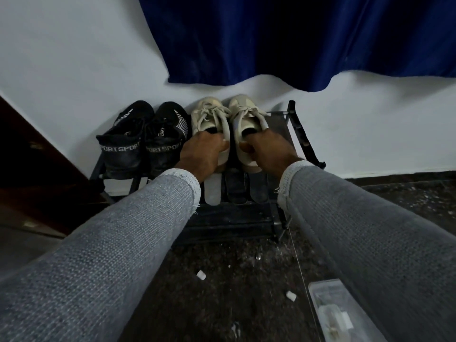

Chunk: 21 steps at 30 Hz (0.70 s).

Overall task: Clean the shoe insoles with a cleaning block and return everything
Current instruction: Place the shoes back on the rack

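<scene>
left hand (201,154) grips the heel of the left beige sneaker (211,119), right hand (267,149) grips the right beige sneaker (246,117), both on the black rack (299,134), beside black sport shoes (145,139). insoles (235,187) lie below.

Both arms wear grey knitted sleeves (138,233) with paler, frayed ribbed cuffs (183,180).

Blue curtain (296,38) hangs on white wall (74,58) above dark speckled floor (222,280).

Both arms in grey knit sleeves stretched forward, roughly parallel. Left hand (201,154) curled, grip closed, knuckles up. Right hand (269,146) likewise, fingers curled.
</scene>
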Motion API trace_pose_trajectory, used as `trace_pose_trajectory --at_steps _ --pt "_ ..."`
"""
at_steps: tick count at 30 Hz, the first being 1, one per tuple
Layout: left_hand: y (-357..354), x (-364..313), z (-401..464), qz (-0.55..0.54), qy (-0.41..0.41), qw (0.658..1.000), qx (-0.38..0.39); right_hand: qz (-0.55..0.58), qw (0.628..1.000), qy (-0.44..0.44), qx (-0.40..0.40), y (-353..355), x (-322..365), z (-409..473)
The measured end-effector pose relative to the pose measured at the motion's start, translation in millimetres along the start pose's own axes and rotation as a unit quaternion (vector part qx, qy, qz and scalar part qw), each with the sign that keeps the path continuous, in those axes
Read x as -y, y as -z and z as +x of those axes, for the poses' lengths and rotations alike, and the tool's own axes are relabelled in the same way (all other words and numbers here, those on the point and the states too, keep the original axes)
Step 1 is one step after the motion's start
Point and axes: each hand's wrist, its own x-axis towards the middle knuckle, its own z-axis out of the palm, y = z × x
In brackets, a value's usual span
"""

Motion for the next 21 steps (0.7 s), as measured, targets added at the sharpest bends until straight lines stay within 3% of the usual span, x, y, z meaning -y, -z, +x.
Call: trace_pose_trajectory --at_steps 21 --pt "-16 16 13 -0.051 -0.022 0.998 0.000 0.005 1.000 0.000 -0.017 -3 4 4"
